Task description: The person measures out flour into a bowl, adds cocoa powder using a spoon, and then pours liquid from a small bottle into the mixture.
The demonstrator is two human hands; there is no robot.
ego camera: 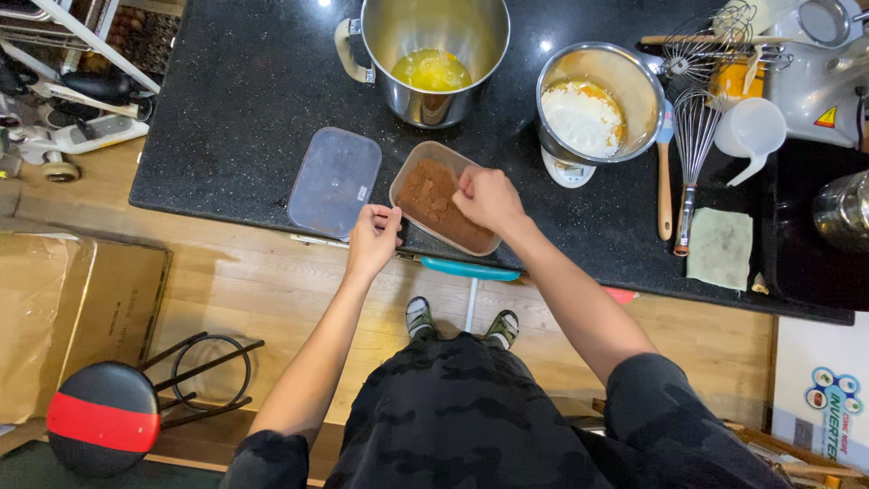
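On the black speckled stone worktop (244, 100), a clear rectangular plastic lid (334, 181) lies flat beside the open rectangular plastic tub of brown powder (433, 201), which overhangs the front edge. The left hand (373, 237) pinches the tub's near corner and the right hand (489, 197) is closed on its far rim; a slip could tip powder onto the wooden floor (253, 290). Behind, a tall steel pot (425, 54) holds yellow liquid, and a steel bowl (597, 100) on a small scale holds white powder.
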